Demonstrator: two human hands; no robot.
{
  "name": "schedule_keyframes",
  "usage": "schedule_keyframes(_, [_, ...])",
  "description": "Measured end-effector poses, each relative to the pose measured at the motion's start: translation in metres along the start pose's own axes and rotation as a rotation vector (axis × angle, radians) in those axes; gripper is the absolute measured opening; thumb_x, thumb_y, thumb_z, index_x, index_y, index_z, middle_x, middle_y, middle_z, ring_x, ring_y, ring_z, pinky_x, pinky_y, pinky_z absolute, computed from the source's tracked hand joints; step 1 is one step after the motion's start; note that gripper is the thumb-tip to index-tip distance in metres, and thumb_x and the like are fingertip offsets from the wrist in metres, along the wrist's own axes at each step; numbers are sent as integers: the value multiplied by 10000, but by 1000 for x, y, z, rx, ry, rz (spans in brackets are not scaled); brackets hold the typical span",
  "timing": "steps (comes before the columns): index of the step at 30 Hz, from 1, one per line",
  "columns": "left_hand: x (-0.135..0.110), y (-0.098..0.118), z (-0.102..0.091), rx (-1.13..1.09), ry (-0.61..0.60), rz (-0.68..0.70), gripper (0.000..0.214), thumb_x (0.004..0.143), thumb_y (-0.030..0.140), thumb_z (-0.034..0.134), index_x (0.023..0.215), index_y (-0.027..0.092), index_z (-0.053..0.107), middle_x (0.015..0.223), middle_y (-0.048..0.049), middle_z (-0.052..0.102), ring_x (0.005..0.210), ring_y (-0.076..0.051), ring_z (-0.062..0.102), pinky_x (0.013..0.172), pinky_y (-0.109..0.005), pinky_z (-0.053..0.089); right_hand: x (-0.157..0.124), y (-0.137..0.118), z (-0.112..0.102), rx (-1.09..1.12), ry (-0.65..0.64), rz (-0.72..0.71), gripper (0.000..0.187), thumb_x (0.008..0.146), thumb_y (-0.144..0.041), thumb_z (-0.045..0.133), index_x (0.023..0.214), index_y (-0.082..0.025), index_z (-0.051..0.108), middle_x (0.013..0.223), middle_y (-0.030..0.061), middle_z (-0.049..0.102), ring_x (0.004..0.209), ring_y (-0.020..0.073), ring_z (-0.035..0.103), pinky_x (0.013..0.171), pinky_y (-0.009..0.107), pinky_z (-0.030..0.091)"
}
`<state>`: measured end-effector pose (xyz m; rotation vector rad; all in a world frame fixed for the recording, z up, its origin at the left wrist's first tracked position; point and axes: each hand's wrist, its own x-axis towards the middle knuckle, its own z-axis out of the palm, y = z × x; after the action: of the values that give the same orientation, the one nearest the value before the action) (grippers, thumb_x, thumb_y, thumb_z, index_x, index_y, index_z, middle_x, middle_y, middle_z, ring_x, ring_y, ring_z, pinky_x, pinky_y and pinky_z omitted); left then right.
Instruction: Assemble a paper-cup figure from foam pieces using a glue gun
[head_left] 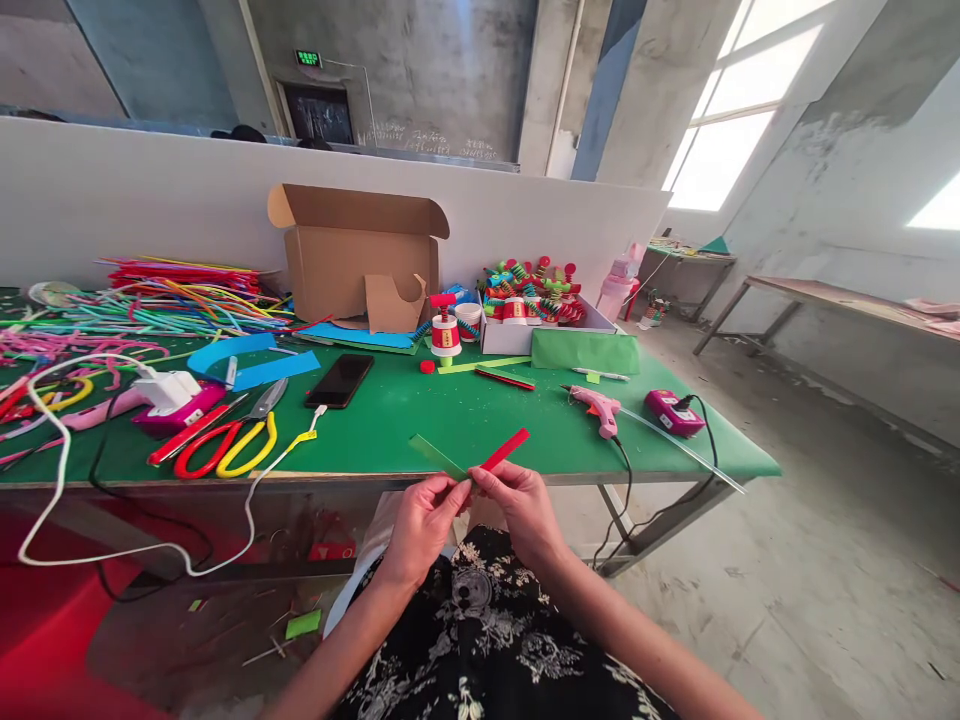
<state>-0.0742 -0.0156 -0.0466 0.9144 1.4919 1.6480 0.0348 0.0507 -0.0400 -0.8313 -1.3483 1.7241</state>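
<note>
Black floral cloth (525, 640) lies nearest; beyond, left hand (421, 522) and right hand (523, 505) pinch a narrow green paper-like strip (437, 456) and narrow red strip (507, 449). Both meet between the hands; near the green tabletop (379, 447).

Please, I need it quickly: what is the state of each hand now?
Left hand: closed, pinching where the green strip and red strip meet.
Right hand: closed, pinching at the same meeting place.

Left hand (421, 528) and right hand (526, 508), each in a pinch, meet at the fingertips (489, 484) below the centre of the frame. Bare forearms (637, 615) converge upward from the bottom edge, either side of centre.
</note>
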Motion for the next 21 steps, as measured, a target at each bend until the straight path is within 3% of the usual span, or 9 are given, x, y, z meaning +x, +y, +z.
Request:
schedule_keyframes(9, [-4,-10,-10,39,-4,2,368,682,532,726,553,190,683,560,-25,648,565,-162,543,568,-249,421,13,-15,-17,17,129,-95,286,610,-445,825,529,-205,693,543,-24,570,576,120,442,615,271,379])
schedule_keyframes(14, [-5,-10,-11,11,-23,-11,339,666,514,750,565,193,703,578,-37,671,598,-175,583,594,-254,444,25,-26,-36,52,206,-135,251,577,-428,849,663,-208,765,601,-5,631,595,129,477,620,293,408])
schedule_keyframes(18, [-2,-9,-10,-92,77,-91,385,579,546,795,552,175,692,572,-45,670,577,-158,571,589,-252,453,35,-34,-52,185,332,-180,309,522,-433,884,699,-211,763,650,-9,656,578,105,485,621,285,436])
schedule_keyframes(21, [1,-7,-5,-244,166,-145,418,523,553,828,609,162,709,608,-50,685,586,-148,569,614,-261,467,29,-31,-44,181,214,-84,391,558,-521,852,751,-190,773,683,7,665,594,104,515,629,269,453])
